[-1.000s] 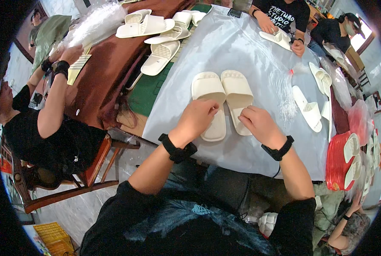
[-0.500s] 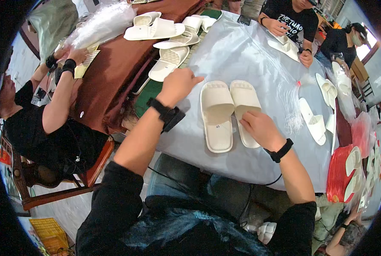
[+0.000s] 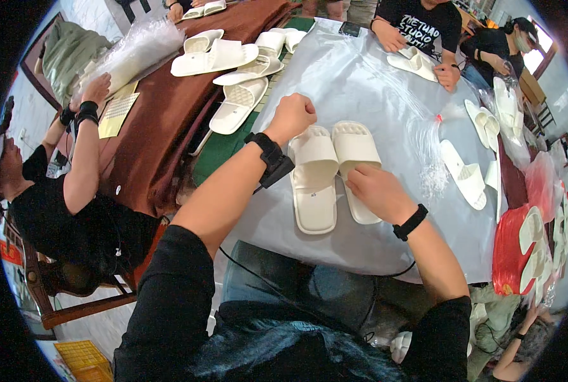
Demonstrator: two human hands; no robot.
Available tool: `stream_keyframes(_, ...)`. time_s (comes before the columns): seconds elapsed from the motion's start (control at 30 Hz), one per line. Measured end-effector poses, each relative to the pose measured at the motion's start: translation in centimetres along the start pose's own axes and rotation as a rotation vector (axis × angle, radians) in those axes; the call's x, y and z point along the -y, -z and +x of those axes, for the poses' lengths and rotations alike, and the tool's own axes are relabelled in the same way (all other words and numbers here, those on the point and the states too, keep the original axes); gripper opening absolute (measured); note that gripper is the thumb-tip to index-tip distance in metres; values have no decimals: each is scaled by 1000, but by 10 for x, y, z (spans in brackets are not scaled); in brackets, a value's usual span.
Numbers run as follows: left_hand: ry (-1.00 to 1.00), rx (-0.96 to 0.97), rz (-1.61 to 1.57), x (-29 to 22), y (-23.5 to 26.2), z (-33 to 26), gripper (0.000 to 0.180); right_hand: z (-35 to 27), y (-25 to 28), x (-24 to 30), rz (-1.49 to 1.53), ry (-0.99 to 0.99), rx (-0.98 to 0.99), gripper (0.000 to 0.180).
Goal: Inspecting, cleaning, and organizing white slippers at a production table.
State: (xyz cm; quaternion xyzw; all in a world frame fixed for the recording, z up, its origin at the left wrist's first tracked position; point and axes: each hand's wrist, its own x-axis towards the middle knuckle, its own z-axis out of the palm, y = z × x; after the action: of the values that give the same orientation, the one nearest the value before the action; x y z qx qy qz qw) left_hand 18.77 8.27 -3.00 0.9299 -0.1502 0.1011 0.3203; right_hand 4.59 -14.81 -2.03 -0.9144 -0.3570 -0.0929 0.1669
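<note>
Two cream slide slippers lie side by side, toes away from me, on the plastic-covered table. My left hand is closed just beyond the toe of the left slipper; its curled fingers hide whatever may be in them. My right hand has its fingers pressed together at the back edge of the strap on the right slipper, gripping there and covering part of the footbed. Both of my wrists carry black bands.
Several more slippers are grouped at the far left beside a brown cloth. Others, like the one at right, lie near a red plastic bag. A co-worker's hand rests by a slipper across the table; another person sits at left.
My left hand has moved right, from beside the slippers to the left slipper's toe, and its thumb no longer sticks out. My right hand stays at the right slipper. The view has shifted slightly.
</note>
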Motion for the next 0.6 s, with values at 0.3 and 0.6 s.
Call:
stream_keyframes(0.3, 155, 374, -404, -49, -23, 39, 18, -3, -9, -8, 2, 6, 12, 16)
stream_keyframes(0.6, 62, 401, -9, -56, -55, 63, 16, -1, -13, -12, -21, 63, -48, 19)
